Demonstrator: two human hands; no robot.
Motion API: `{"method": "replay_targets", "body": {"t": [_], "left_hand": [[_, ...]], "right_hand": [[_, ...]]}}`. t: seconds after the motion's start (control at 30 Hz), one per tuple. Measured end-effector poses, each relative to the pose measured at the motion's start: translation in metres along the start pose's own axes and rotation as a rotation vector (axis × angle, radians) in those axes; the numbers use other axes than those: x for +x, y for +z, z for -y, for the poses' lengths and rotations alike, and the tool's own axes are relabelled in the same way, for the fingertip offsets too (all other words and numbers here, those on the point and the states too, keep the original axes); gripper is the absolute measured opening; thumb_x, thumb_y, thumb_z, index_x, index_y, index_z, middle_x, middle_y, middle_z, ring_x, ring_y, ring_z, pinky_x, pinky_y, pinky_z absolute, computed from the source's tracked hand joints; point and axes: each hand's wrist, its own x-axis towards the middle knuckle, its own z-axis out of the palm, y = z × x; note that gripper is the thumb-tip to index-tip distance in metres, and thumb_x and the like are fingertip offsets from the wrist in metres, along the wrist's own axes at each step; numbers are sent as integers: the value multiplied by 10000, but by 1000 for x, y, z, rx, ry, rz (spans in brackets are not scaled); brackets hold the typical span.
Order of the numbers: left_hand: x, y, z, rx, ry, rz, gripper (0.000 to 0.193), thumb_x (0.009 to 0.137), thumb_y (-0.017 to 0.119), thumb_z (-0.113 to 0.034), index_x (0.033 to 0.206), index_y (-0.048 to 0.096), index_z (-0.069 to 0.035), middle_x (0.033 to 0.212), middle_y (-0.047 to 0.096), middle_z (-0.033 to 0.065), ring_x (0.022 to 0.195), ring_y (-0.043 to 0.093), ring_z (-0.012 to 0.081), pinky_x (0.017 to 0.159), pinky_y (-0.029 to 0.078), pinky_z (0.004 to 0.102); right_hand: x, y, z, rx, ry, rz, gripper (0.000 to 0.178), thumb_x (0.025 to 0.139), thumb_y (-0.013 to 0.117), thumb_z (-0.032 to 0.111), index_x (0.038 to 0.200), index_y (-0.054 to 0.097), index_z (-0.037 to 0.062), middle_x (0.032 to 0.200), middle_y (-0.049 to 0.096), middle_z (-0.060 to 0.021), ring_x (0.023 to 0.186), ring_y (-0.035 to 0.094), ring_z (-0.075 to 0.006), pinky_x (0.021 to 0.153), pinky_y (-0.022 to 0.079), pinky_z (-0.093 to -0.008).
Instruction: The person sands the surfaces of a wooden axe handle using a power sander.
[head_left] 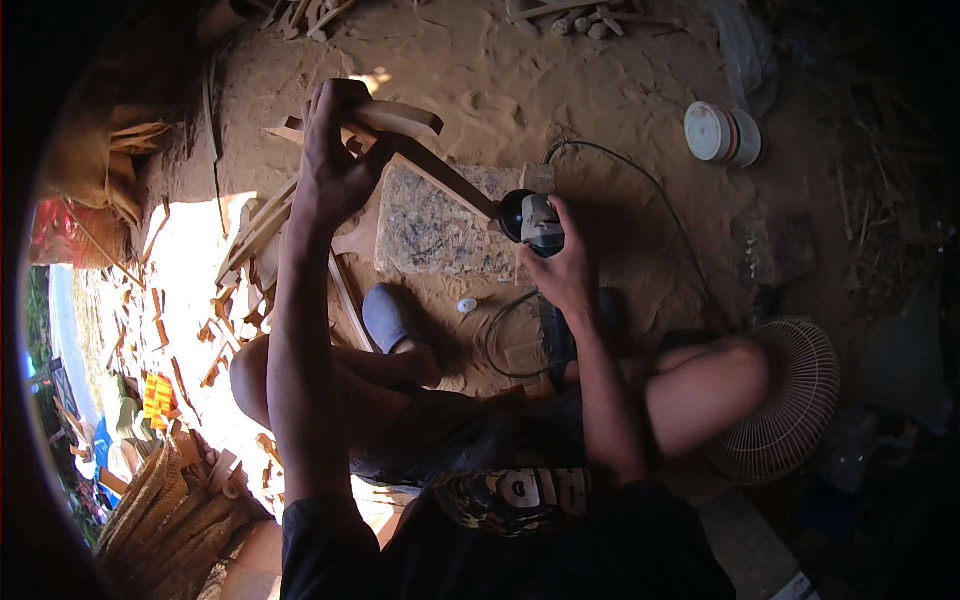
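My left hand is closed around a long wooden piece, which slants down to the right. A shorter curved wooden part sticks out beside the same hand; whether the two are joined, I cannot tell. Wrapped around the grey and black body of an angle grinder is my right hand. The grinder's dark round disc meets the lower end of the long piece. Below the wood lies a worn, stained block on the sandy ground. The grinder's rear part runs down beside my right forearm, partly hidden.
A black cord loops across the sand right of the block. At right stand a white bucket and a round wire fan guard. Wood strips and scraps lie at left. My foot in a grey slipper is near the block.
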Motion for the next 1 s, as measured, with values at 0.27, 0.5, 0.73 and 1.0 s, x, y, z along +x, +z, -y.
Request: {"method": "replay_targets", "body": {"t": [0.27,0.5,0.73,1.0], "left_hand": [[-2,2,3,-22,54,43,583,759,870,-20,1252,561,-50,1176,574,110,1138,549,290,1018,446,386],[-32,-17,69,39,-177,-2,588,804,825,-31,1311,526,-45,1241,541,114,1187,532,227,1033,443,349],[-105,-34,138,-418,-799,-155,368,834,719,57,1142,532,-15,984,652,76,861,608,152,820,522,294],[-112,-26,146,-594,-834,-240,313,843,655,98,1112,547,-22,945,596,48,831,561,127,744,481,287]], "right_hand": [[2,4,-12,-91,-48,-45,866,804,804,237,1591,461,128,1368,685,-233,1238,688,-386,1044,541,-459],[-4,-4,-14,-40,-31,-130,815,813,803,77,1555,470,21,1443,625,-223,1326,627,-308,1133,484,-402],[-2,-3,-11,47,-11,-88,801,828,777,73,1566,469,37,1445,634,-219,1334,628,-307,1129,483,-393],[-5,15,-2,-100,-58,-30,840,834,784,251,1605,456,192,1297,713,-246,1141,706,-446,956,577,-488]]}}
